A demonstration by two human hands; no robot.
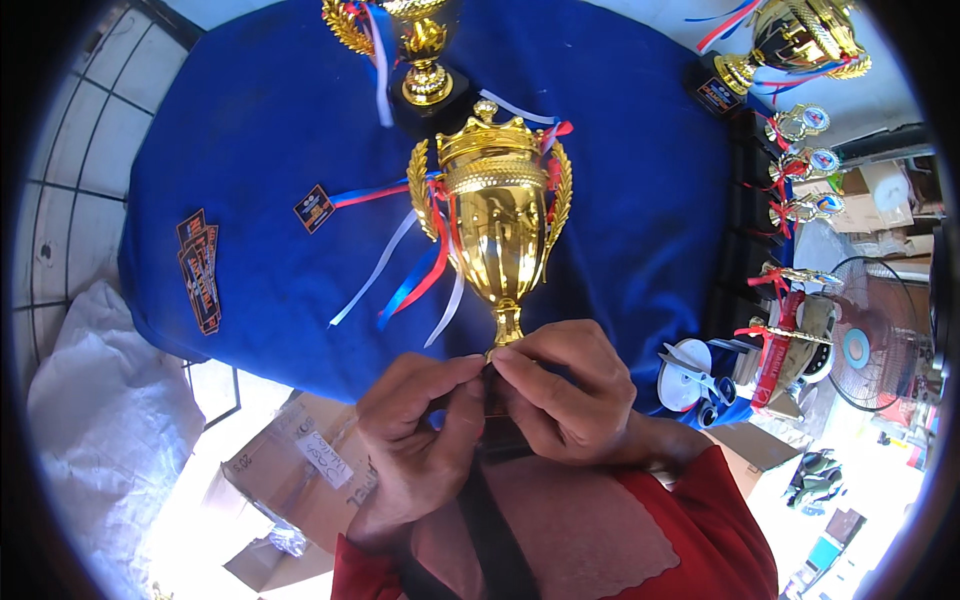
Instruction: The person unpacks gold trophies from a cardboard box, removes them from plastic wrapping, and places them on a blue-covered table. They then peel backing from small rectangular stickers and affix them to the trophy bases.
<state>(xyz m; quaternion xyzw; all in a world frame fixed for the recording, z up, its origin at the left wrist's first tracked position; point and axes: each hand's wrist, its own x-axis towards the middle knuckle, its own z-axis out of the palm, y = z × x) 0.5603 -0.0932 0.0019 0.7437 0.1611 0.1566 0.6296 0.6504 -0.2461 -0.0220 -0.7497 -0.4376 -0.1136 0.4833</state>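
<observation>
A gold trophy cup (pixel 495 225) with a crown-shaped lid and laurel handles stands on the blue cloth, red, blue and white ribbons hanging from its sides. Close together in front of its stem are my left hand (pixel 425 420) and my right hand (pixel 570 390), fingertips pinched and almost meeting. Something small and dark lies between the fingertips, too hidden to name. Most of the dark base (pixel 500 440) is covered by my hands. Left of the cup, a small dark square label (pixel 314 210) lies by a ribbon end. Several similar labels (pixel 200 272) are piled farther left.
Another gold trophy (pixel 427 80) stands behind, and a third (pixel 800 40) at the far right. Several medal-topped trophies (pixel 800 207) line the right edge, near scissors (pixel 700 370) on a white roll. A fan (pixel 870 335) stands right; a cardboard box (pixel 290 460) sits below left.
</observation>
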